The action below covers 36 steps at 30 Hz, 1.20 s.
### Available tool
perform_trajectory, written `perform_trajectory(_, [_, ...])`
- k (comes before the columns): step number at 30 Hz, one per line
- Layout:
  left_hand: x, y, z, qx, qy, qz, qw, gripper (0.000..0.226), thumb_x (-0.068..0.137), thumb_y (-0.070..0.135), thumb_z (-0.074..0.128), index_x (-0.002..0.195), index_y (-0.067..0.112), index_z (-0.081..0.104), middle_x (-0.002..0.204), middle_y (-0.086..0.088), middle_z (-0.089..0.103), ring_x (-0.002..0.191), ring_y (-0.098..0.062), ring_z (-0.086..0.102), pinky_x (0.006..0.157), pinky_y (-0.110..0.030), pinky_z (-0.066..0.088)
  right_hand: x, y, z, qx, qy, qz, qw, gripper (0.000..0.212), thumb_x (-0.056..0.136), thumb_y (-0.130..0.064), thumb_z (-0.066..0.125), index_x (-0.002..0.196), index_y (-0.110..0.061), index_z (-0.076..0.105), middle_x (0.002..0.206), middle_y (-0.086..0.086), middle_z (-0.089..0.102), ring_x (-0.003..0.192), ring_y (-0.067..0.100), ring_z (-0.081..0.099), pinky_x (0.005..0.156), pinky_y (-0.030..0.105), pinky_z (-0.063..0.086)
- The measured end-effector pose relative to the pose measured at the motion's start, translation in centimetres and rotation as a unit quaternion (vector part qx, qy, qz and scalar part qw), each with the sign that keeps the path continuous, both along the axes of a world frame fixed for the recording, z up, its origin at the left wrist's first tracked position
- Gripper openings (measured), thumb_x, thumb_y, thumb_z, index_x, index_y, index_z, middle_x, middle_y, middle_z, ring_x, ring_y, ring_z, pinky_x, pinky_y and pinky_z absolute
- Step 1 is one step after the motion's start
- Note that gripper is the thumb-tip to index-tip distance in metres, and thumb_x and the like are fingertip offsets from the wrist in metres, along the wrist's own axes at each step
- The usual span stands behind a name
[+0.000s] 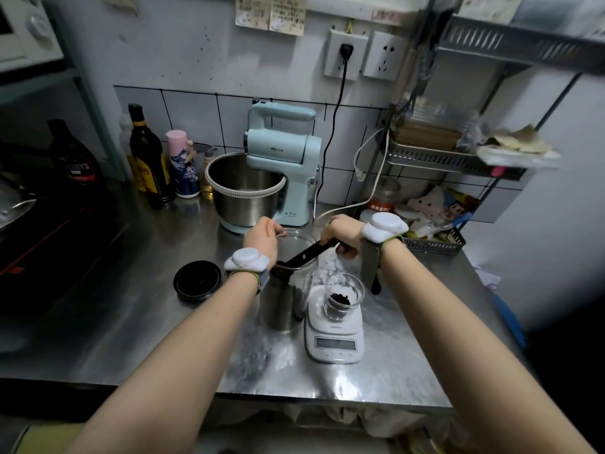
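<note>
Holding jar (308, 271) rim, left hand (262, 239), right hand (340, 232) gripping scoop (311, 252), scale (334, 344) beside

Left hand (262, 237) grips the rim of the glass jar (288, 299). Right hand (340, 234) holds the black scoop (311, 252), its head inside the jar. At the jar's 3 o'clock, a cup (342, 294) of dark beans stands on the white scale (334, 335). Black lid (197, 280) at 9 o'clock, mixer (281, 149) at 12.
</note>
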State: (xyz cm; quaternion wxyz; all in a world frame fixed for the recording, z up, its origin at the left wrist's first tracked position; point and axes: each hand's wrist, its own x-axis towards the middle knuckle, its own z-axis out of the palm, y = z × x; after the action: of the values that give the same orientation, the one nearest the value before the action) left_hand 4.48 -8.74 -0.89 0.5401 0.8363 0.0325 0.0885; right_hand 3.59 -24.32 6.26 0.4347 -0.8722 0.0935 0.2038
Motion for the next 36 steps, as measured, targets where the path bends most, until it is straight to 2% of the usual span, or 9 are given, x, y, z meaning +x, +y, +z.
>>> perform_trajectory(4, [0.1, -0.2, -0.1, -0.029, 0.013, -0.008, 0.999, 0.032, 0.099, 0.016, 0.032, 0.074, 0.017, 0.052, 0.089, -0.011, 0.071, 0.09, -0.029, 0.068, 0.09, -0.04, 0.052, -0.8, -1.3, 0.1, 0.048, -0.01, -0.064, 0.997, 0.025, 0.085, 0.003, 0.046, 0.067, -0.011, 0.036, 0.06, 0.005, 0.028, 0.043, 0.013, 0.025, 0.04, 0.007, 0.024])
perform_trajectory(8, [-0.2, -0.2, 0.1, -0.045, 0.021, -0.003, 0.999, 0.028, 0.099, 0.015, 0.031, 0.083, 0.011, 0.053, 0.094, -0.016, 0.071, 0.091, -0.026, 0.066, 0.089, -0.032, 0.051, -0.8, -2.4, -0.4, 0.067, -0.046, -0.098, 0.992, 0.026, 0.082, 0.002, 0.048, 0.064, -0.011, 0.034, 0.062, 0.004, 0.026, 0.043, 0.011, 0.025, 0.043, 0.009, 0.026])
perform_trajectory(13, [-0.3, -0.2, 0.1, -0.032, 0.017, 0.003, 0.999, 0.029, 0.1, 0.018, 0.03, 0.088, 0.009, 0.055, 0.097, -0.014, 0.071, 0.092, -0.024, 0.065, 0.084, -0.025, 0.046, -1.3, -3.2, -0.5, 0.033, -0.048, -0.121, 0.991, 0.017, 0.085, -0.01, 0.051, 0.095, -0.01, 0.037, 0.071, 0.008, 0.033, 0.032, 0.013, 0.036, 0.037, 0.012, 0.033])
perform_trajectory(17, [-0.4, -0.3, 0.3, -0.014, 0.011, 0.006, 1.0, 0.03, 0.1, 0.017, 0.031, 0.087, 0.009, 0.057, 0.098, -0.014, 0.071, 0.094, -0.025, 0.064, 0.075, -0.019, 0.04, -1.8, -3.9, -1.0, 0.042, -0.048, -0.114, 0.991, 0.016, 0.087, -0.01, 0.05, 0.078, -0.013, 0.037, 0.068, 0.008, 0.035, 0.038, 0.013, 0.032, 0.039, 0.011, 0.03])
perform_trajectory(20, [-0.5, -0.4, 0.4, -0.007, 0.009, 0.008, 1.0, 0.033, 0.099, 0.016, 0.03, 0.091, 0.003, 0.06, 0.099, -0.014, 0.071, 0.087, -0.019, 0.06, 0.068, -0.015, 0.034, -2.4, -4.1, -1.1, 0.032, -0.044, -0.108, 0.993, 0.01, 0.089, -0.009, 0.052, 0.084, -0.008, 0.043, 0.067, 0.009, 0.041, 0.043, 0.016, 0.033, 0.04, 0.012, 0.03])
perform_trajectory(24, [-0.2, -0.2, 0.3, 0.018, 0.017, 0.007, 1.0, 0.035, 0.099, 0.018, 0.031, 0.091, 0.004, 0.063, 0.101, -0.011, 0.071, 0.095, -0.027, 0.064, 0.087, -0.027, 0.047, -3.1, -4.6, -1.0, 0.008, -0.03, -0.096, 0.995, 0.014, 0.093, -0.009, 0.052, 0.08, -0.005, 0.05, 0.067, 0.009, 0.048, 0.043, 0.02, 0.041, 0.033, 0.012, 0.033])
perform_trajectory(27, [-0.3, -0.3, 0.6, 0.023, 0.029, 0.012, 0.999, 0.035, 0.098, 0.018, 0.032, 0.088, 0.005, 0.063, 0.101, -0.012, 0.071, 0.097, -0.031, 0.065, 0.092, -0.037, 0.048, -3.2, -5.1, -1.3, -0.001, -0.024, -0.111, 0.994, 0.009, 0.095, -0.008, 0.05, 0.088, -0.003, 0.048, 0.069, 0.009, 0.05, 0.025, 0.016, 0.045, 0.029, 0.012, 0.034])
perform_trajectory(29, [-0.4, -0.5, 0.9, 0.017, 0.036, 0.026, 0.999, 0.035, 0.098, 0.017, 0.033, 0.091, 0.003, 0.064, 0.101, -0.013, 0.072, 0.097, -0.031, 0.064, 0.092, -0.036, 0.048, -3.2, -5.5, -1.5, -0.007, -0.022, -0.115, 0.993, 0.009, 0.096, -0.008, 0.049, 0.088, -0.004, 0.046, 0.069, 0.009, 0.052, 0.017, 0.012, 0.044, 0.026, 0.015, 0.038])
perform_trajectory(36, [-1.1, -2.3, 1.6, -0.082, 0.064, 0.098, 0.99, 0.037, 0.099, 0.019, 0.027, 0.088, 0.004, 0.059, 0.099, -0.018, 0.07, 0.095, -0.031, 0.064, 0.08, -0.023, 0.041, -3.9, -7.3, -2.0, 0.043, -0.017, -0.144, 0.989, 0.019, 0.094, -0.006, 0.052, 0.077, -0.009, 0.044, 0.074, 0.012, 0.055, 0.028, 0.022, 0.057, 0.03, 0.033, 0.05])
